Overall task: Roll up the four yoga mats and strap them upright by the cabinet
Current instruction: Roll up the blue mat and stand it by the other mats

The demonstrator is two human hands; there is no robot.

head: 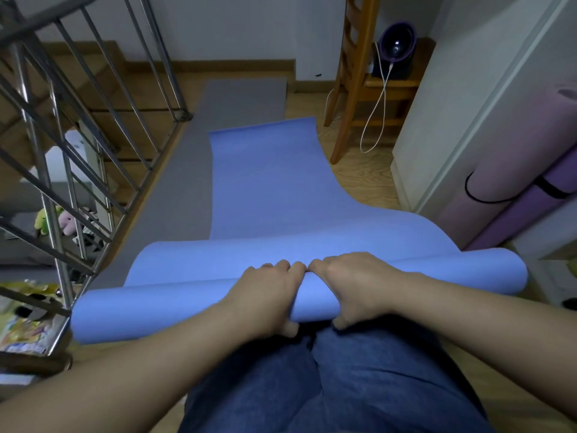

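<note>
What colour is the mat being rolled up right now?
Blue mat, plain with no pattern; the head view shows it.

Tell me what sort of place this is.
Most likely a landing in a home: a metal stair railing beside wooden steps, soft toys below, and a white cabinet with rolled purple mats beside it.

The half-rolled mat [268, 189] lies partly over a flat mat [175, 195], railing [51, 214] left, two rolled mats [512, 173] right against the cabinet [452, 120].

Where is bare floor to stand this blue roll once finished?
Bare wood floor lies between the blue mat, ladder and cabinet. Crowded: purple rolls fill the cabinet side; grey mat and railing close the left.
</note>
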